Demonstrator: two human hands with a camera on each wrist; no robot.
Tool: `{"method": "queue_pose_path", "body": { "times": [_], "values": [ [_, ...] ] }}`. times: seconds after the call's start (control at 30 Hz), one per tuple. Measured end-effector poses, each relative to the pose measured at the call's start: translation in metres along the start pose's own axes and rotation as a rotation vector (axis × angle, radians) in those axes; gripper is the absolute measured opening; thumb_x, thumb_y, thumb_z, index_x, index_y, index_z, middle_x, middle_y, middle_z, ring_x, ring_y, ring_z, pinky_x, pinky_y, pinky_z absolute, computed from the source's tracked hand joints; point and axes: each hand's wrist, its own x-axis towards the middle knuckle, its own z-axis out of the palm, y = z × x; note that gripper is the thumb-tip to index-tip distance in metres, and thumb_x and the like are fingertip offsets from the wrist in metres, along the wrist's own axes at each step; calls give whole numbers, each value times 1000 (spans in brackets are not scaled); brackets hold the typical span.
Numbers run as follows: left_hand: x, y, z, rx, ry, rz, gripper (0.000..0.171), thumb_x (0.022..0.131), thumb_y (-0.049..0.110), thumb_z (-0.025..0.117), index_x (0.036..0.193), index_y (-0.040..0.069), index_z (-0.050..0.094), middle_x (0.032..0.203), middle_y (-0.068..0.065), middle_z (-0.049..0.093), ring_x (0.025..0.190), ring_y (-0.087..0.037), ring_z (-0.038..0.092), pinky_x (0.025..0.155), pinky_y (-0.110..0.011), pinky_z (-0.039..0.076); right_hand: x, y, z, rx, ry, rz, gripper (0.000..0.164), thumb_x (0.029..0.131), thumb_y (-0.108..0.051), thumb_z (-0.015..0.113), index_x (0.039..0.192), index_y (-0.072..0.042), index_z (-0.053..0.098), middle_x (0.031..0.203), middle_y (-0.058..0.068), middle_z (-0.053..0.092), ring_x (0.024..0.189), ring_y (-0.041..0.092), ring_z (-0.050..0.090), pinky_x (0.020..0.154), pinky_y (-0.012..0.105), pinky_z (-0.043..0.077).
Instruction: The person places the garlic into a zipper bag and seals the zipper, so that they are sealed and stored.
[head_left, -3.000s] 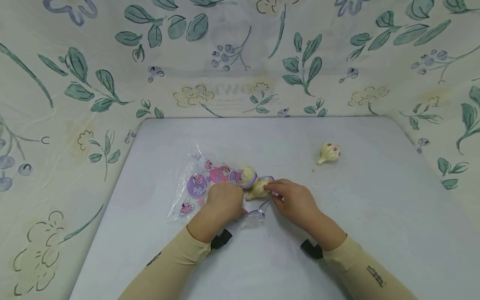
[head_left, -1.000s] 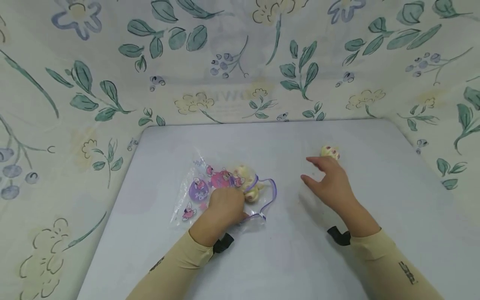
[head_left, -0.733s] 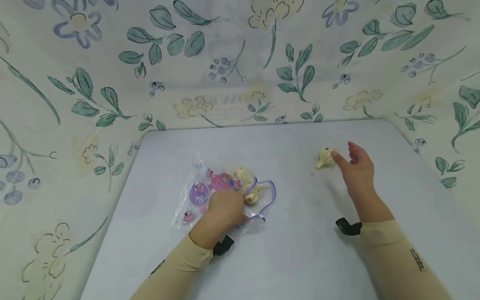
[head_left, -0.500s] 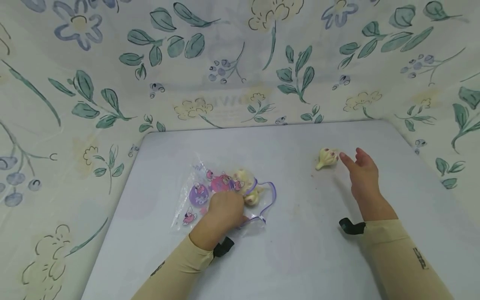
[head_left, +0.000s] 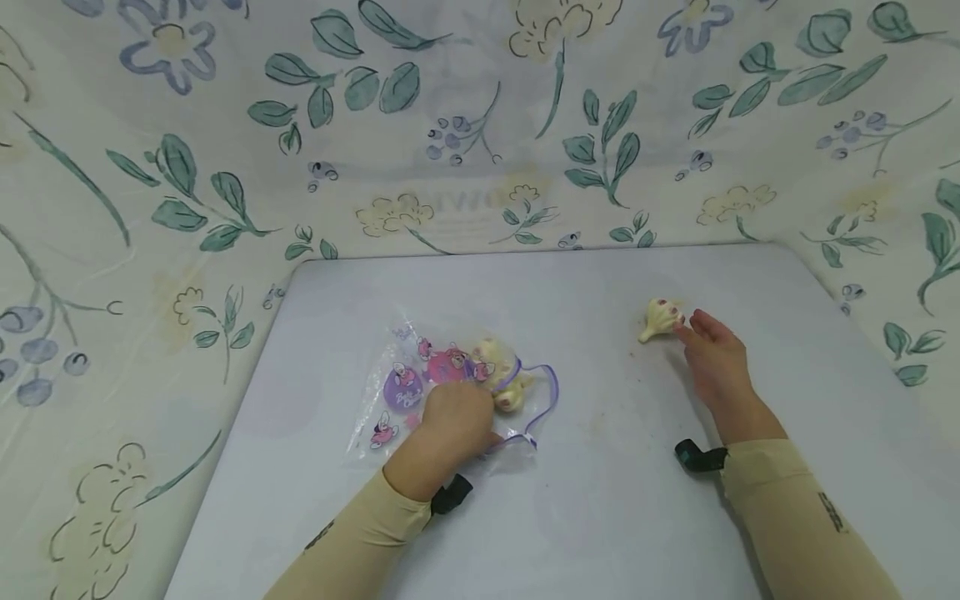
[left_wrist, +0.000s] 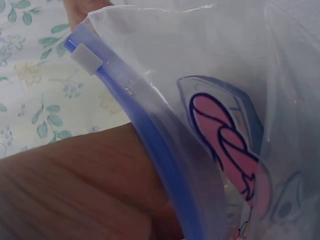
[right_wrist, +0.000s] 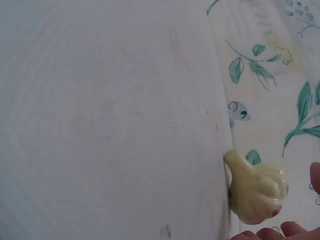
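Observation:
A clear slider zip bag (head_left: pixel 420 417) with pink and purple cartoon prints lies on the white table. My left hand (head_left: pixel 457 421) grips the bag near its mouth. Its blue-purple zip strip (left_wrist: pixel 155 145) and white slider (left_wrist: pixel 87 59) show close up in the left wrist view. Pale yellow garlic bulbs (head_left: pixel 509 398) lie inside the bag near the mouth, partly hidden by the print. Another garlic bulb (head_left: pixel 662 317), with reddish spots, lies on the table at the right. My right hand (head_left: pixel 716 358) is beside that bulb (right_wrist: pixel 257 190), thumb and fingers apart around its rounded end, not gripping it.
The white tabletop (head_left: pixel 585 517) spreads around both hands, with small crumbs near the loose bulb. Behind and beside it hangs a floral cloth (head_left: pixel 450 183). A black wrist camera mount (head_left: pixel 697 457) sits under my right wrist, another (head_left: pixel 452 495) under the left.
My right hand has left a garlic bulb at the bag's mouth and moved right to the loose bulb, most recently closing in on it. The left hand keeps its grip on the bag.

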Motion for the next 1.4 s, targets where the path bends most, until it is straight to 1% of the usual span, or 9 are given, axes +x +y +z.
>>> {"method": "queue_pose_path", "body": {
  "times": [0.1, 0.2, 0.4, 0.6, 0.73, 0.87, 1.0, 1.2, 1.4],
  "values": [
    [0, 0, 0, 7, -1, -4, 51, 73, 55, 85, 83, 7, 70, 77, -5, 67, 72, -23, 65, 63, -42, 55, 1, 0, 4, 1, 1, 5, 69, 100, -19, 62, 159, -13, 27, 168, 5, 20, 154, 17, 24, 123, 37, 25],
    [0, -1, 1, 3, -7, -5, 51, 73, 55, 85, 84, 7, 70, 77, -5, 67, 72, -23, 65, 63, -42, 55, 1, 1, 8, -26, -4, 10, 70, 100, -22, 61, 160, -13, 25, 169, 6, 19, 154, 19, 24, 122, 38, 27],
    [-2, -1, 3, -10, -14, -1, 51, 73, 54, 85, 83, 7, 70, 78, -5, 67, 71, -21, 64, 64, -42, 55, 6, 2, 11, -9, 0, 11, 77, 99, -29, 65, 161, -16, 21, 170, 5, 12, 156, 19, 17, 123, 37, 24],
    [-3, -1, 5, -6, -2, 12, 49, 73, 54, 86, 79, 8, 70, 76, -4, 67, 72, -22, 66, 63, -42, 56, 13, 3, 11, 5, 2, -13, 79, 97, -29, 68, 161, -17, 22, 171, 2, 11, 157, 17, 13, 125, 36, 19],
    [-2, 0, 5, -4, -2, 19, 47, 73, 53, 85, 79, 8, 70, 78, -4, 69, 74, -22, 68, 64, -42, 56, 18, 2, 13, -80, 26, -13, 76, 98, -32, 67, 160, -19, 25, 170, 3, 14, 156, 17, 16, 124, 35, 21],
    [0, 2, 3, -5, -9, 20, 48, 74, 53, 85, 80, 8, 70, 78, -4, 68, 74, -21, 67, 63, -41, 56, 24, -1, 15, -178, 59, -10, 68, 100, -32, 62, 159, -22, 29, 167, 6, 26, 152, 18, 29, 121, 33, 29],
    [1, 2, 2, 13, 8, 22, 49, 73, 54, 85, 81, 8, 70, 78, -4, 69, 73, -21, 68, 62, -41, 56, 28, -3, 17, -195, 73, -20, 66, 100, -33, 62, 158, -22, 32, 164, 5, 31, 149, 17, 35, 119, 32, 34],
    [-1, 1, 0, 17, 14, 13, 50, 73, 55, 85, 82, 7, 71, 80, -5, 69, 75, -23, 68, 63, -41, 56, 32, -5, 19, -223, 80, 16, 76, 94, -46, 68, 158, -26, 32, 165, 2, 29, 151, 18, 31, 121, 36, 31],
    [-4, 0, 1, 6, 20, 4, 50, 73, 55, 85, 82, 8, 70, 79, -4, 69, 74, -22, 67, 62, -41, 56, 32, -5, 24, -263, 65, 1, 71, 95, -46, 66, 157, -25, 35, 164, 4, 33, 149, 20, 35, 120, 37, 33]
  ]
}}
